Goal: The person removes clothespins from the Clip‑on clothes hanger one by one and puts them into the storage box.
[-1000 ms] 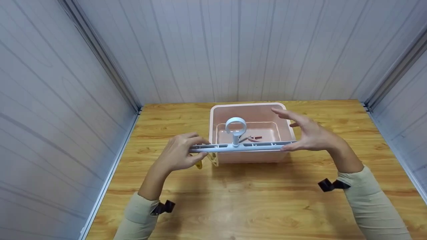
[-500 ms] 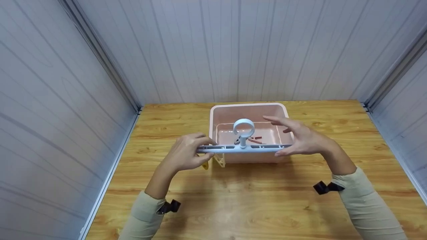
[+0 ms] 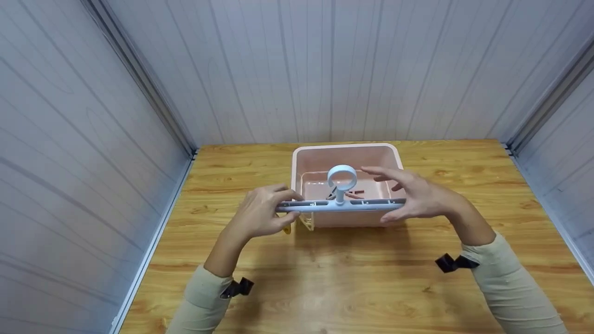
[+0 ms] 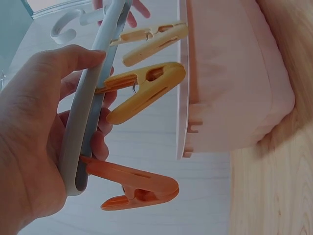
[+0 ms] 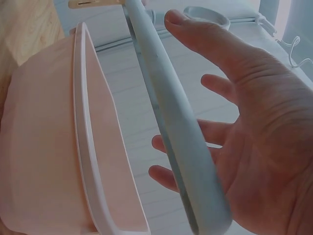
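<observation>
the pale blue hanger bar [image 3: 341, 205] is held level just above the near rim of the pink tub [image 3: 345, 150], w/ its ring handle [image 3: 342, 178] standing up over the tub's inside. the left hand [image 3: 260, 213] has the bar's left end, out past the tub's left wall: fingers curled over the top, thumb underneath, a firm grip. in the left wrist view the fingers [image 4: 73, 61] wrap the bar [image 4: 90, 112], and three pegs hang off it toward the tub [image 4: 230, 83]: an orange peg [image 4: 137, 188] nearest the bar's end, then a yellow peg [image 4: 144, 90], then a paler yellow peg [image 4: 151, 41] further along.

the right hand [image 3: 415, 197] is at the bar's right end, over the tub's near right corner. fingers are spread and nearly straight, reaching over the tub's inside; thumb is under the bar. in the right wrist view the bar [image 5: 181, 142] lies across the open palm [image 5: 264, 161], thumb along one side, fingers not closed round it.

a couple of small reddish pegs [image 3: 357, 194] lie on the tub's floor, behind the bar. the tub sits on a wooden table [image 3: 352, 287], toward its far edge. both sleeves are beige, w/ a black strap at each wrist.
</observation>
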